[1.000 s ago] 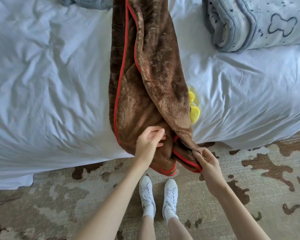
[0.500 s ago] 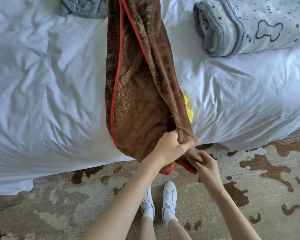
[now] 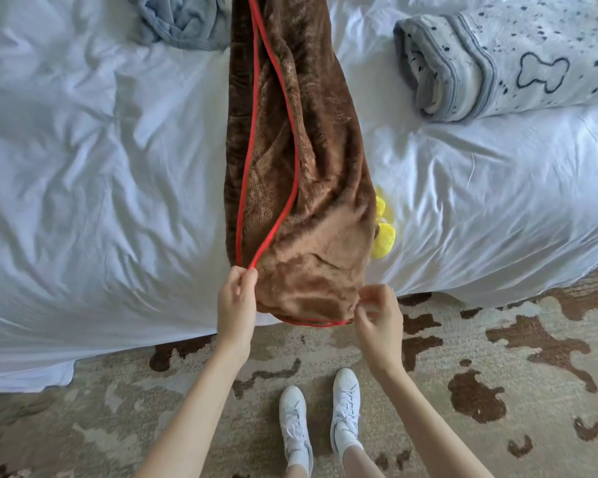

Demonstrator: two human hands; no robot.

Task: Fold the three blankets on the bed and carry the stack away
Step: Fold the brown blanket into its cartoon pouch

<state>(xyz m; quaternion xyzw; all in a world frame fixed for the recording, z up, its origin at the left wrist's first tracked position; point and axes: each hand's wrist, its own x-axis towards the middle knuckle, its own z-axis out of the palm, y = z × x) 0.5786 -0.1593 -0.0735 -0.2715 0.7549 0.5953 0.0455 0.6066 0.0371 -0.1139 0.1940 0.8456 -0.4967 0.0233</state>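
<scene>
A brown fleece blanket [image 3: 301,160] with red trim lies in a long strip down the middle of the white bed [image 3: 83,188], its near end hanging at the bed's edge. My left hand [image 3: 237,301] pinches the red-trimmed corner at the near left. My right hand [image 3: 377,315] pinches the near right corner. A folded grey spotted blanket [image 3: 511,60] with a bone print lies at the far right. A crumpled plain grey blanket [image 3: 183,22] sits at the far left, next to the brown one.
A yellow soft toy [image 3: 384,232] pokes out from under the brown blanket's right side. The bed sheet hangs over the near edge. A beige carpet [image 3: 497,374] with brown patches covers the floor, where my white shoes [image 3: 320,422] stand.
My hands were together at the blanket's near end; they have moved apart, the left going left and the right staying right, spreading the near end wider.
</scene>
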